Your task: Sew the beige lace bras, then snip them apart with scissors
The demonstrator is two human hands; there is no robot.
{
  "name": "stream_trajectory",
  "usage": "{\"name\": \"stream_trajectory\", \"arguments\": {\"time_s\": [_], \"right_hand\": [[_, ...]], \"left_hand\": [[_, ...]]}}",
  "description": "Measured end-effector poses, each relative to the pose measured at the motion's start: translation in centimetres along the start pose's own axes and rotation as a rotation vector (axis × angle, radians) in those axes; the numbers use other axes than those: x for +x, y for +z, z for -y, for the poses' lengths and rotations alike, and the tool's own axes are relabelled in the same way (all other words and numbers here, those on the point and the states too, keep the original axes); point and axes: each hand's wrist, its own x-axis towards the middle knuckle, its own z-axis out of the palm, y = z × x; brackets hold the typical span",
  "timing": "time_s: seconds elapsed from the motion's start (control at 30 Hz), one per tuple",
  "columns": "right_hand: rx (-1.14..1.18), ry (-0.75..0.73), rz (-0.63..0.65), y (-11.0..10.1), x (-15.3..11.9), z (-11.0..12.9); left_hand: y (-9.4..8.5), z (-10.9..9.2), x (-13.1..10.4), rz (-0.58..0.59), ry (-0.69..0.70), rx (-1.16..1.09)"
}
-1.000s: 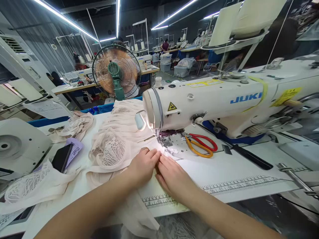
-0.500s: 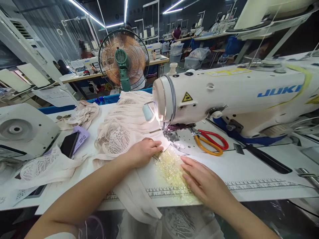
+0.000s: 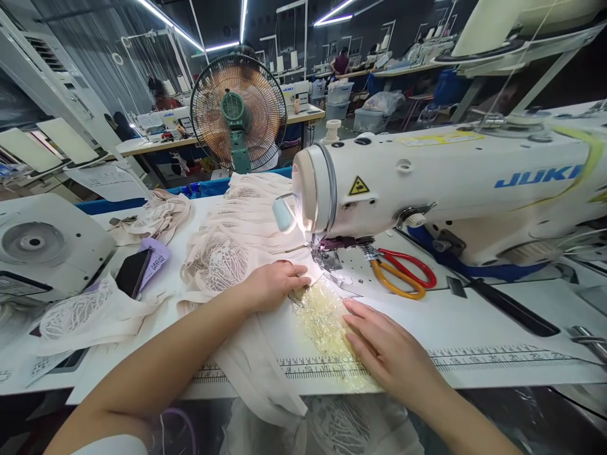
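Note:
My left hand is closed at the left edge of the pale beige fabric near the needle, its fingers curled and pressed together on the cloth. My right hand lies with its fingers stretched out against a crinkly, see-through yellowish packet; what that packet contains is too small to make out. The packet spans the gap between both hands, close to the presser foot of the sewing machine. A lace-cupped beige bra rests beside my left forearm, its strip of cloth hanging over the table edge.
Scissors with red and orange handles lie right of the needle, by a black-handled tool. A printed ruler runs along the table front. At left are a phone and a second machine. A fan stands behind.
The view has shifted slightly. Both hands stay in nearly the same place on the fabric and the packet.

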Motion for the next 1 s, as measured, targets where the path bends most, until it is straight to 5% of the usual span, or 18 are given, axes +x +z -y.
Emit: {"name": "stream_trajectory", "arguments": {"time_s": [1.0], "right_hand": [[-0.01,-0.004,0.038,0.0,-0.1,-0.1]], "left_hand": [[0.0,-0.5,0.2,0.094,-0.01,0.054]]}}
